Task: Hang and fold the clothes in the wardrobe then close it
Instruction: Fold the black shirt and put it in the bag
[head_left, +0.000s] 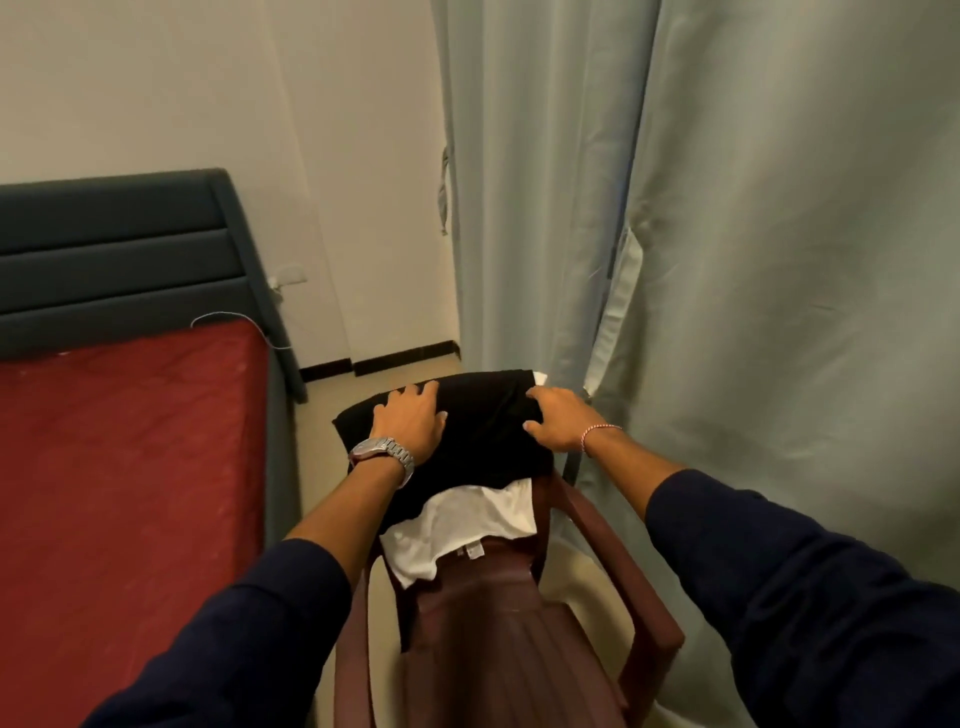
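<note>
head view: the black garment (483, 441) lies folded on top of a chair (597, 597), over a white garment (457, 530) whose edge and label stick out toward the person. both hands are already on the black cloth. the left hand (408, 423) lies flat on its left half with fingers straight and pointing away, pressing down, a watch (382, 453) on the wrist. the right hand (558, 418) sits at its right edge, fingers bent over the far corner and thumb lying toward the middle; whether it pinches the cloth or only presses it i cannot tell for sure, though it looks more like a flat press. the bundle's long axis runs left to right across the person's front, so each hand covers one end and neither is clearly nearer. the grey curtain (753, 260), likely the wardrobe's front, hangs just to the right of the chair, touching or nearly touching its arm, so i judge the coming lift must swing right. it is drawn across, with only a slit near the right hand, and nothing inside shows: no rail, shelf or hanger. the pile's far side is hidden by the hands, and how many pieces lie under the black one is unclear. a bed (130, 441) with a red cover stands to the left, apart from the chair.
</note>
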